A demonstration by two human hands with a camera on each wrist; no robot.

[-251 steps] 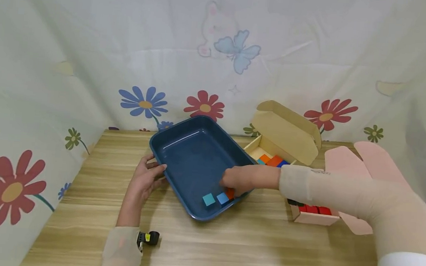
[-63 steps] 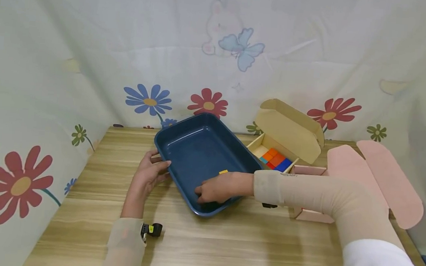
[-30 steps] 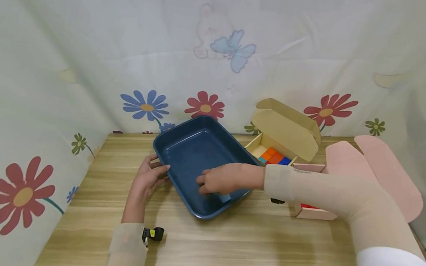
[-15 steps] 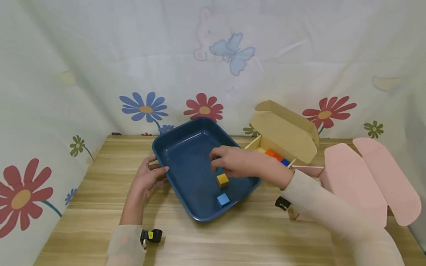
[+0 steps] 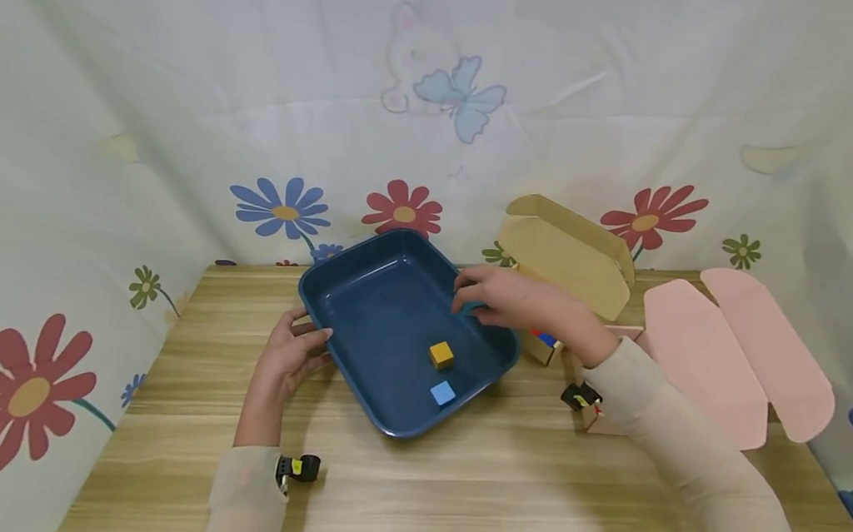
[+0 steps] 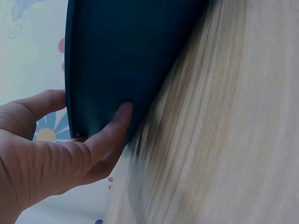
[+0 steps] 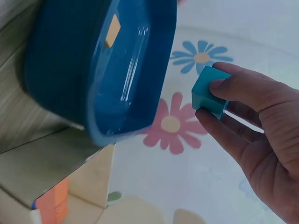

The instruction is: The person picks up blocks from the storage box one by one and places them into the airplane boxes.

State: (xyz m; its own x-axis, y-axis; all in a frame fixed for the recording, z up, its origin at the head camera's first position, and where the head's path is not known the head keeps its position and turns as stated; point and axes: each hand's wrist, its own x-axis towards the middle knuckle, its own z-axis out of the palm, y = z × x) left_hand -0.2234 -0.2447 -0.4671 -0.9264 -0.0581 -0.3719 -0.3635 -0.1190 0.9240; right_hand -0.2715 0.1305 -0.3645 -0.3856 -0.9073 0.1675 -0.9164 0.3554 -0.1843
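Note:
My right hand (image 5: pixel 503 295) pinches a teal cube (image 7: pixel 210 91) between thumb and fingertips, above the right rim of the deep blue tray (image 5: pixel 376 329). Inside the tray, a yellow cube (image 5: pixel 441 355) and a light blue cube (image 5: pixel 442 393) lie near its front right corner. At the tray's left side my left hand (image 5: pixel 290 351) grips it, thumb at the rim and fingers against the outer wall, as the left wrist view shows. The wooden box (image 7: pixel 88 186), partly hidden behind my right hand and arm in the head view, holds orange and blue blocks.
The wooden box's tan lid (image 5: pixel 566 260) stands raised against the patterned curtain (image 5: pixel 299 64). Right of it a pink box with its lid (image 5: pixel 705 355) folded open sits partly under my right forearm. Everything rests on a wood-grain table (image 5: pixel 408 498).
From deep in the tray, my right hand has risen with the teal cube and moved right toward the wooden box. Earlier, a red-orange block was in the tray. My left hand stays put.

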